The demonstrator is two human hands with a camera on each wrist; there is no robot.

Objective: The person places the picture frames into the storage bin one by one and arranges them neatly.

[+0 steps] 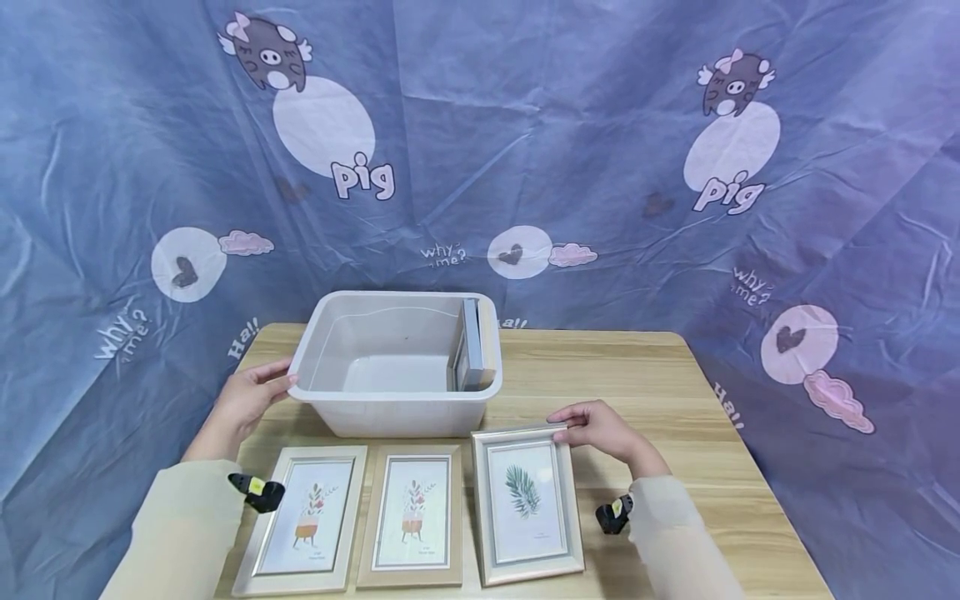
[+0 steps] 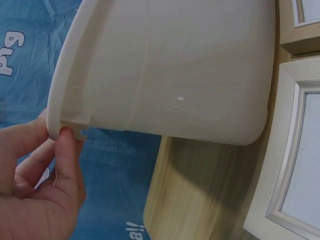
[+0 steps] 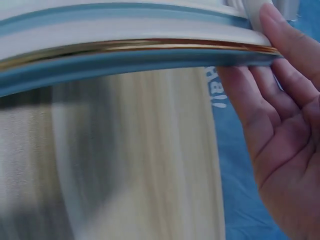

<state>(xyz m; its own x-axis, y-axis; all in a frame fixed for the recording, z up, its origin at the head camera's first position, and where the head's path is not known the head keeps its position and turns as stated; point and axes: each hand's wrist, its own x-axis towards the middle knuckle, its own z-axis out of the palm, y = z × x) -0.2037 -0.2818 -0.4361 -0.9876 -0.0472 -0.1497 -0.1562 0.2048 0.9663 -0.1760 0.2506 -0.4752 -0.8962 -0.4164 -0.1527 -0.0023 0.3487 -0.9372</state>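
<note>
My left hand [image 1: 251, 397] grips the left rim of a white plastic tub [image 1: 397, 417], thumb and fingers pinching the lip in the left wrist view. With my right hand [image 1: 597, 429] I pinch the upper right corner of a silver-edged picture frame [image 1: 525, 571] showing a green palm leaf. That frame is tilted, its top edge raised off the table; the right wrist view shows its side edge [image 3: 150, 46] between thumb and fingers. Inside the tub, a grey-blue frame [image 1: 471, 342] and a light wood frame [image 1: 488, 337] stand on edge against the right wall.
Left of the held frame lie a tan picture frame [image 1: 367, 575] and a cream picture frame [image 1: 251, 562], both with flower-pot prints. They rest face up on the wooden table [image 1: 600, 367] in front of the tub. A blue patterned cloth [image 1: 465, 150] hangs behind.
</note>
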